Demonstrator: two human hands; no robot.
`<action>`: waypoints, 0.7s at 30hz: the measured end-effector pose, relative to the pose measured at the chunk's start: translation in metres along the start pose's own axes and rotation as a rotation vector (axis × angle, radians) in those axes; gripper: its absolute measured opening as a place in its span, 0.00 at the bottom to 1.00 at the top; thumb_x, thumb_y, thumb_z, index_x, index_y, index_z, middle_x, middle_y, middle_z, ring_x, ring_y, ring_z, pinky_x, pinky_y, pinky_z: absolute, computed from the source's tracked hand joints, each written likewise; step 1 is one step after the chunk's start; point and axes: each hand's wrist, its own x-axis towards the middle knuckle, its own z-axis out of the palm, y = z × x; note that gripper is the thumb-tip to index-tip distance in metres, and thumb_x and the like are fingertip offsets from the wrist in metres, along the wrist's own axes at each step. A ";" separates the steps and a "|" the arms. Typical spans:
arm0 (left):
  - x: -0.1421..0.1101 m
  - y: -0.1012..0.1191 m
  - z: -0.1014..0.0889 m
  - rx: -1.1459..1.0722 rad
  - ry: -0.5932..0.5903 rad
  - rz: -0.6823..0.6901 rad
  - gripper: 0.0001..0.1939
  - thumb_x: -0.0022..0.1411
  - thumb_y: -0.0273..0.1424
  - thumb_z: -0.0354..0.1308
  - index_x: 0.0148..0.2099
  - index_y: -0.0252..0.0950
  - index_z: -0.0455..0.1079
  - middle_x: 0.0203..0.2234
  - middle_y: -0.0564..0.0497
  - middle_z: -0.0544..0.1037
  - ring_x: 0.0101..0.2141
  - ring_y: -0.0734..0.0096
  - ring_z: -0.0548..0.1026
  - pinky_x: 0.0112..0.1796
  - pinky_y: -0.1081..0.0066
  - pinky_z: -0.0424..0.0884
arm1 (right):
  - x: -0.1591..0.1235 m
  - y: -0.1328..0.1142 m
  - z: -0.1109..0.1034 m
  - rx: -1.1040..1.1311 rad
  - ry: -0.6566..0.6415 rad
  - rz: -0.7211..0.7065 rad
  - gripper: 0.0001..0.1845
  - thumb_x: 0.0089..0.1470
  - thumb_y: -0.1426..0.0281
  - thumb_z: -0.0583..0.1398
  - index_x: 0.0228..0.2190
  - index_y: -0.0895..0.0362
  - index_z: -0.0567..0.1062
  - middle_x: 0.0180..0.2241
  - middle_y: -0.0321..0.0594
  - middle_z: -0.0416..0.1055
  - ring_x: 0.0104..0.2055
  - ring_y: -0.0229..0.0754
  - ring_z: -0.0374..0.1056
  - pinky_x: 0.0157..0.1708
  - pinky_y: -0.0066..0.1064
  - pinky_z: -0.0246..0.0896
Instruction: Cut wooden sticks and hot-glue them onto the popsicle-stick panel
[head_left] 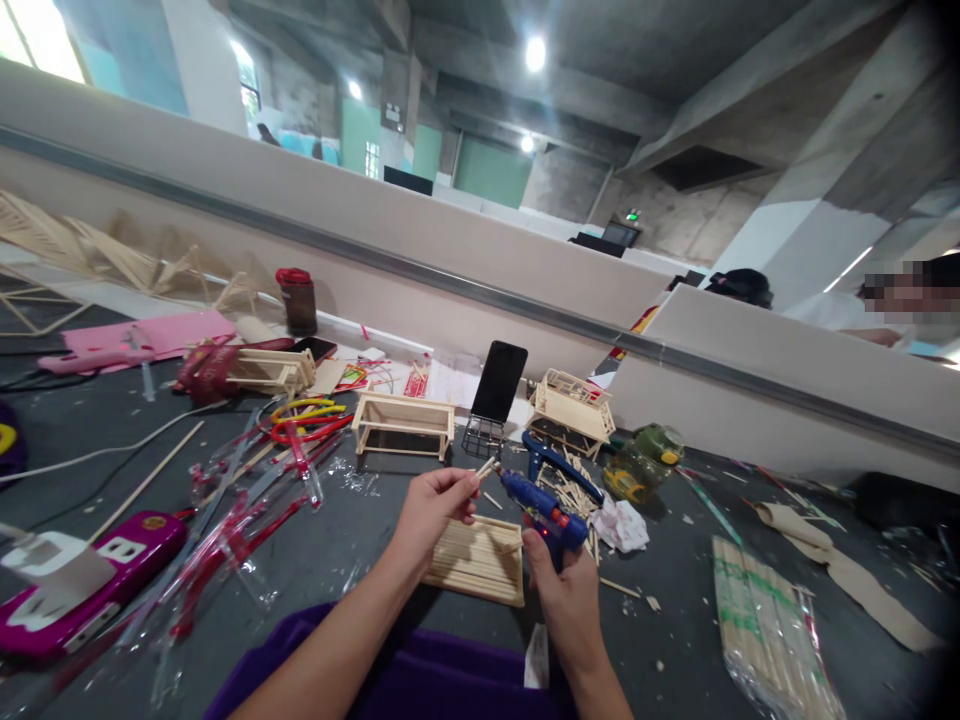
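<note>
Between the fingertips of my left hand (pixel 442 502) is a short wooden stick (pixel 487 467), pinched and pointing up to the right. My right hand (pixel 564 590) is wrapped round the handle of a blue glue gun (pixel 536 498). The gun's nozzle points left, close to the stick's end; whether they touch I cannot tell. Below and between both hands, a flat panel of wooden sticks (pixel 476 565) lies on the dark table, partly covered by my left hand. A small red light shows on the gun.
Behind my hands stand a wooden stick frame (pixel 403 422), a phone (pixel 501 382) on a wire stand and a small wooden model (pixel 574 408). Plastic wrappers (pixel 240 530) and a purple power strip (pixel 97 575) lie left. A green-lidded bottle (pixel 645 460) and bagged sticks (pixel 769 625) are right.
</note>
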 end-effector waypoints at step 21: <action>-0.012 0.001 0.008 0.189 -0.418 -0.242 0.15 0.45 0.38 0.66 0.27 0.30 0.73 0.19 0.53 0.73 0.18 0.77 0.69 0.22 0.74 0.66 | 0.008 -0.011 0.004 0.219 0.218 0.059 0.18 0.41 0.60 0.66 0.33 0.59 0.76 0.33 0.44 0.78 0.28 0.43 0.72 0.28 0.33 0.68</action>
